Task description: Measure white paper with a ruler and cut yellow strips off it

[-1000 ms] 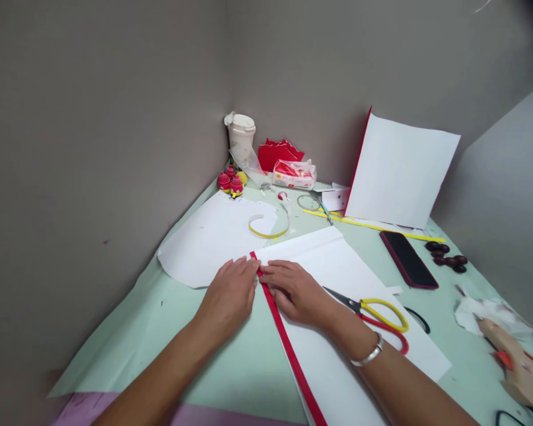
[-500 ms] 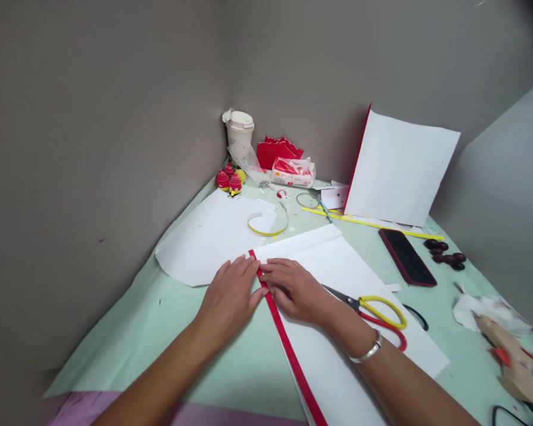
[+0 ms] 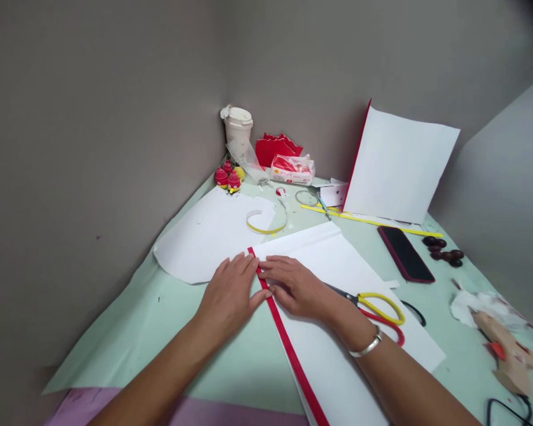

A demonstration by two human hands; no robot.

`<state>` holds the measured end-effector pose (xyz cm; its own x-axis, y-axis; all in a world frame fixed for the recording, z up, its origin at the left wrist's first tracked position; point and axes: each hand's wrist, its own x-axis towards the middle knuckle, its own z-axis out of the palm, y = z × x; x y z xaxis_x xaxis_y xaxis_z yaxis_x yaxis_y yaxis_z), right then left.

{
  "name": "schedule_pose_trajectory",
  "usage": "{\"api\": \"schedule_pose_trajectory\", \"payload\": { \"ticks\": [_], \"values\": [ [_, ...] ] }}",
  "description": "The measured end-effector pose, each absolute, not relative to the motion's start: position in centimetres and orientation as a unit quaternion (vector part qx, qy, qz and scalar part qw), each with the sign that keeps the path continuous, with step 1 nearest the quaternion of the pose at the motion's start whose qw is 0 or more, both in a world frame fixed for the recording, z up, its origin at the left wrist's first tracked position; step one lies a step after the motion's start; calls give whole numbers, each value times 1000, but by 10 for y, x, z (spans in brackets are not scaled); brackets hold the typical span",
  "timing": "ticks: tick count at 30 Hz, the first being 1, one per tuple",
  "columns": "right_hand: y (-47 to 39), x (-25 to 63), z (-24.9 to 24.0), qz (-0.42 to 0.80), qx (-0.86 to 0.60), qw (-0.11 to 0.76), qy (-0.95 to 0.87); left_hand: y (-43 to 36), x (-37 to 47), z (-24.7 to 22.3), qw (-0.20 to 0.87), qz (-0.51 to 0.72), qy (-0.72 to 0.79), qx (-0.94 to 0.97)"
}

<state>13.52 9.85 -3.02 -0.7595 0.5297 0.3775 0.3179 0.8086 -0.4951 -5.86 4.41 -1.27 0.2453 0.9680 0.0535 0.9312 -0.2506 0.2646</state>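
A red strip (image 3: 288,348) runs along the left edge of a white paper sheet (image 3: 328,361) on the table. My left hand (image 3: 231,290) lies flat over the upper part of the strip, fingers outstretched and thumb apart, touching its left side. From the right, my right hand (image 3: 293,286) rests on the paper with its fingertips and thumb tip on the same strip. Its fingers are slightly bent and separate from the thumb. Scissors (image 3: 381,307) with one yellow and one red handle lie on the paper beside my right wrist, their blades partly hidden.
Another white sheet (image 3: 204,236) and a curled yellow strip (image 3: 266,231) lie beyond my hands. A red-edged white panel (image 3: 400,165) stands at the back. On the right are a phone (image 3: 406,254) and a glue gun (image 3: 506,349); a lidded cup (image 3: 238,133) stands in the corner.
The view has shifted very slightly. My left thumb has slid a little to the right across the red strip; both hands otherwise stay in place.
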Motion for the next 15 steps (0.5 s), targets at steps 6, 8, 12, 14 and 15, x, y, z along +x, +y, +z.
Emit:
{"api": "schedule_pose_trajectory", "payload": {
  "ticks": [6,8,12,14,15],
  "values": [
    [99,137,-27,210,-219,248,-920,44,-60,-10,104,99,598,789],
    [99,138,-27,211,-215,247,-921,44,-60,-10,106,97,595,791],
    [99,139,-25,210,-214,243,-922,44,-61,-10,107,99,593,792],
    [99,139,-25,210,-214,241,-923,44,-62,-10,110,97,592,792],
    [99,140,-25,210,-214,240,-923,44,-62,-10,112,97,592,792]
  ]
}}
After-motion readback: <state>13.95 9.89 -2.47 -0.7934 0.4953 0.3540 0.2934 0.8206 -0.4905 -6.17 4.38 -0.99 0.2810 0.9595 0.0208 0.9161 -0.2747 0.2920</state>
